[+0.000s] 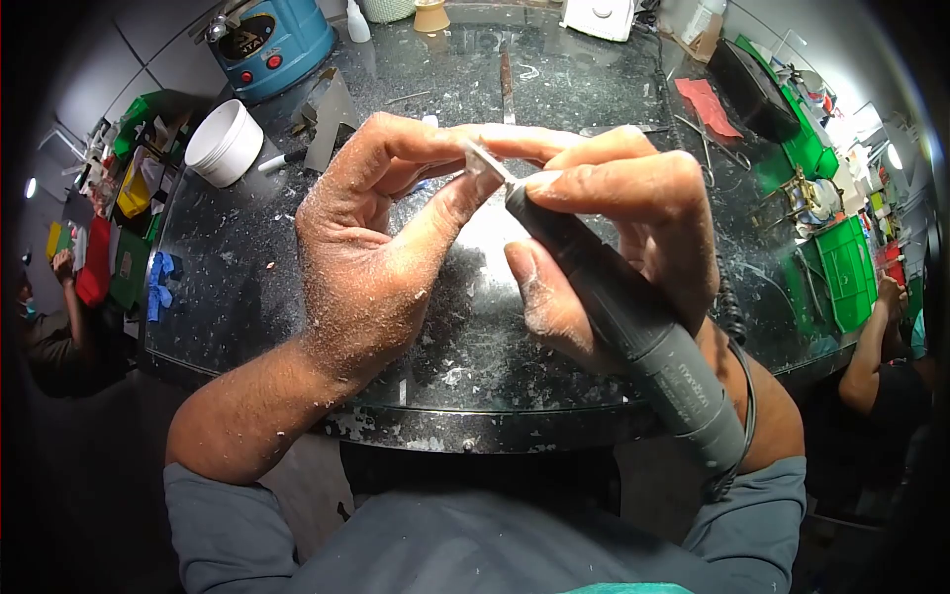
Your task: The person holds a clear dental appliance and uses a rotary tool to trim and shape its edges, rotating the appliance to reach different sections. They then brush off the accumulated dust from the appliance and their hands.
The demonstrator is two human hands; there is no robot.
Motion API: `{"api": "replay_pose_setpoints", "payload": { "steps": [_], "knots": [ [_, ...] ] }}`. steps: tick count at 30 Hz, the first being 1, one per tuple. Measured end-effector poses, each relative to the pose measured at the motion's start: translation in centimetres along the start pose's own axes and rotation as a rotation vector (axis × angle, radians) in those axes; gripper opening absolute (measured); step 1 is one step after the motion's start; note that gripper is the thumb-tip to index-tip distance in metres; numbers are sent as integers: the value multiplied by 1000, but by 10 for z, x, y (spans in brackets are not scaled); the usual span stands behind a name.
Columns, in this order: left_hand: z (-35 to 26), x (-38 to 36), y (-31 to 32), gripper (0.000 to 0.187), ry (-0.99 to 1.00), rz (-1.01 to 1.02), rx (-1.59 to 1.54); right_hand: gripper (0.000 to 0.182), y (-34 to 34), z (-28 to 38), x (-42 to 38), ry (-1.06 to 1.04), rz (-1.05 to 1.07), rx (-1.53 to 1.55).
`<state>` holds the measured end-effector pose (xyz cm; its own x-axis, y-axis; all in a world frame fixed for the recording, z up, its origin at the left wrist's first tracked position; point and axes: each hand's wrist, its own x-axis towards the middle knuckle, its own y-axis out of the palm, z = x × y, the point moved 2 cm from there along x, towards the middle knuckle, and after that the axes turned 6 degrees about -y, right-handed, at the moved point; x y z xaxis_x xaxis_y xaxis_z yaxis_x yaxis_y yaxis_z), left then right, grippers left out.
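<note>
A grey-black rotary handpiece (633,322) lies slanted in my right hand (633,218), its fingers and thumb closed round the front part. From its tip a thin bit meets a small pale piece (484,161), which my left hand (371,238) pinches between thumb and index finger. Most of the small piece is hidden by the fingertips, so its shape cannot be told. Pale dust covers my left hand and the fingers of my right. A coiled cable (732,307) runs beside my right wrist.
On the dusty black table (515,391) stand a white tub (225,144) and a blue machine (272,49). Farther right lie red paper (708,107), scissors (727,148), a black box (754,91) and a green tray (847,272). Other people's arms show at both sides.
</note>
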<state>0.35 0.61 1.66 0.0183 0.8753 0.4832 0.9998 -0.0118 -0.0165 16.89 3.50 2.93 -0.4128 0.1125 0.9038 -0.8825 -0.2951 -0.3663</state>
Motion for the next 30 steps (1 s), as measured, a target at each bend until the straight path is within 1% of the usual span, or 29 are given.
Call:
{"api": "replay_pose_setpoints", "payload": {
  "steps": [2, 4, 6, 8, 9, 10, 12, 13, 17, 19, 27, 30],
  "knots": [
    [-2, 0, 1, 14, 28, -9, 1, 44, 1, 1, 1, 3, -11, -3],
    [-6, 0, 3, 14, -20, -31, -39, 43, 2, 1, 0, 5, -28, -6],
    [-2, 0, 2, 15, -3, -20, -32, 43, 2, 0, -1, 8, -46, -10],
    [-2, 0, 2, 15, 14, -10, -25, 43, 1, 0, -1, 19, -27, -18],
    [-3, -1, 3, 15, -8, -10, -61, 44, -2, 1, -1, -5, 46, -44],
    [-3, -1, 4, 15, -31, -9, -97, 44, -1, 1, -1, -7, 45, -44],
    [-5, -2, 4, 17, -48, 6, -92, 44, 1, 2, -1, 17, -54, -105],
    [-5, -2, 5, 19, -65, 20, -88, 44, 2, 1, -1, 0, -79, -89],
    [-5, -3, 6, 19, -91, 9, -163, 43, 3, 1, 0, -20, -18, -59],
    [-6, -4, 9, 20, -117, 3, -211, 43, 5, 1, -2, 25, -82, -80],
    [-5, -6, 9, 19, -122, -17, -220, 42, 5, 3, -1, 49, -36, -3],
    [-4, -6, 8, 19, -137, -19, -206, 42, 5, 2, -4, 96, -70, -31]
  ]
}}
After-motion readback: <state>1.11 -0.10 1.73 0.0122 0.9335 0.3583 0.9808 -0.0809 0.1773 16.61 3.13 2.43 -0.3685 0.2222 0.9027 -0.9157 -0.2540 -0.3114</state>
